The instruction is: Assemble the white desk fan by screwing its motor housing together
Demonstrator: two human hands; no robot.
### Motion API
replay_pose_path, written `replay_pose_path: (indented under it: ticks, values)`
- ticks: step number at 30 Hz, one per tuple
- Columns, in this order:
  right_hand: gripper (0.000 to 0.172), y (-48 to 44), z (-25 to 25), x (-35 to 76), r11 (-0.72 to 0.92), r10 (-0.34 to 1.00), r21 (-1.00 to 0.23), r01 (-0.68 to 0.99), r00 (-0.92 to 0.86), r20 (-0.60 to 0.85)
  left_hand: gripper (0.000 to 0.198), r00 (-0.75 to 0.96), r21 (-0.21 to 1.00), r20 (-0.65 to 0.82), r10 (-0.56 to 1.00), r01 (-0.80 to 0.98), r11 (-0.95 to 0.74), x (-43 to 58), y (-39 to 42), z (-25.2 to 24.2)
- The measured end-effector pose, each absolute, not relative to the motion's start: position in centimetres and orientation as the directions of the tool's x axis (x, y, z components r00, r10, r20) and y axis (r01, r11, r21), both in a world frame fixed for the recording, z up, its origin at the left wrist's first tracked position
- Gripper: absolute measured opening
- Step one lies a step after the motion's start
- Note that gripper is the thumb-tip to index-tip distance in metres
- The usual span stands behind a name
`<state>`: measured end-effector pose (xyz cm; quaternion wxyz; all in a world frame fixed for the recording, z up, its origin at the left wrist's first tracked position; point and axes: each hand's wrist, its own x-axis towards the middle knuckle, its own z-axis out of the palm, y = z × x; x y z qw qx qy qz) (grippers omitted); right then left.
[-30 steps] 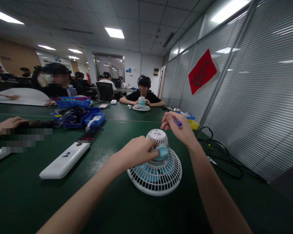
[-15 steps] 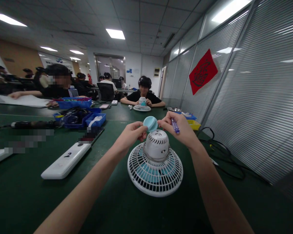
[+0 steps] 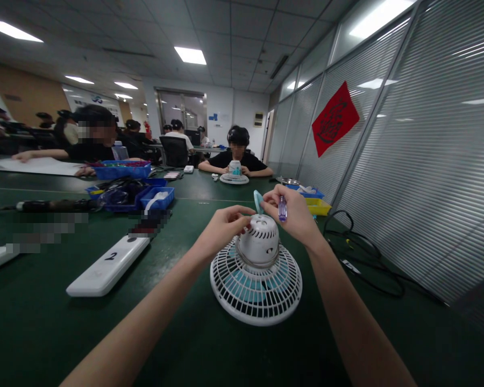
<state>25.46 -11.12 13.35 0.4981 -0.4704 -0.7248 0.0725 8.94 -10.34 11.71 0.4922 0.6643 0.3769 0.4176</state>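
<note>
R hand grip pinches lt-blue knob, held edge-on by top of white housing; can't tell if they touch. Same hand has purple screwdriver handle tucked in it. L hand grip is narrow, small gap btwn thumb & fingers, by housing's L edge; contact unclear. Housing sits up on white fan grille, lying flat on green surface, lt-blue blades visible thru bars. White device marked "2" to L, yellow tray to R. Co-worker opp. w/ similar fan.
</note>
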Motion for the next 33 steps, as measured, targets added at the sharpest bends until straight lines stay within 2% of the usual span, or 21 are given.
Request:
replay_pose_path:
  ticks: [5,13,23,33]
  values:
    - [0.028,-11.3,13.7,26.5,0.573,0.755,-0.539,0.617,-0.142,0.640,0.023,0.310,0.968,0.183,0.933,0.110,-0.227,8.5,-9.9,11.7]
    - [0.029,-10.8,13.0,27.4,0.595,0.794,-0.549,0.588,-0.324,0.514,0.032,0.338,0.945,0.192,0.921,0.190,-0.267,8.6,-9.6,11.3]
    - [0.027,-10.4,12.8,27.6,0.586,0.803,-0.554,0.591,-0.330,0.497,0.038,0.400,0.865,0.263,0.878,0.306,-0.398,8.3,-8.9,10.6]
    - [0.026,-10.4,12.7,27.7,0.584,0.804,-0.553,0.594,-0.327,0.497,0.037,0.419,0.851,0.257,0.871,0.328,-0.409,8.4,-9.0,10.6]
